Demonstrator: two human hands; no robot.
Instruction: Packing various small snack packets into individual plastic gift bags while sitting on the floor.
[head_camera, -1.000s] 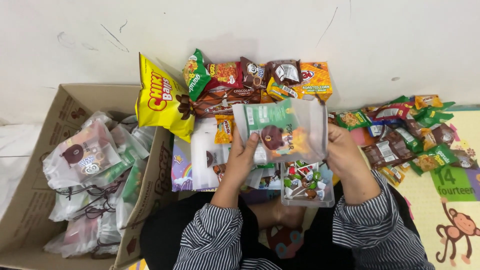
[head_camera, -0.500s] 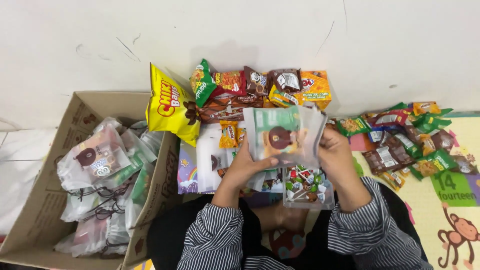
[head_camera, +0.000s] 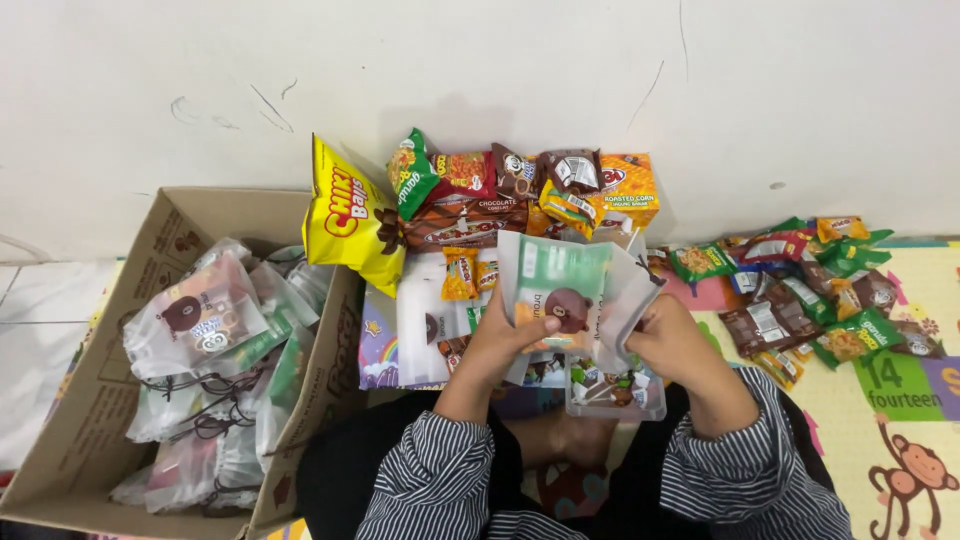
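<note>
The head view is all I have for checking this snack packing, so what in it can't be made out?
- Clear pouch, head view: contents hidden by the green packet and both hands.
- Right hand: fingertips hidden behind the pouch.
- Small clear tub: sweets too small to identify.
- Cardboard box: near corner cut off by the frame's bottom edge.

Being held up between left hand (head_camera: 505, 340) and right hand (head_camera: 680, 345): a clear plastic bag with a green-and-brown printed panel (head_camera: 560, 290). Leaning against the white wall behind: a large yellow crinkled snack bag (head_camera: 350, 215), beside a heap of red, brown and orange snack packets (head_camera: 520, 190). Lying scattered on the play mat at right: small green and brown wrappers (head_camera: 810, 290). Filling the open cardboard box (head_camera: 150, 250) at left: tied clear gift bags (head_camera: 200, 320).
</note>
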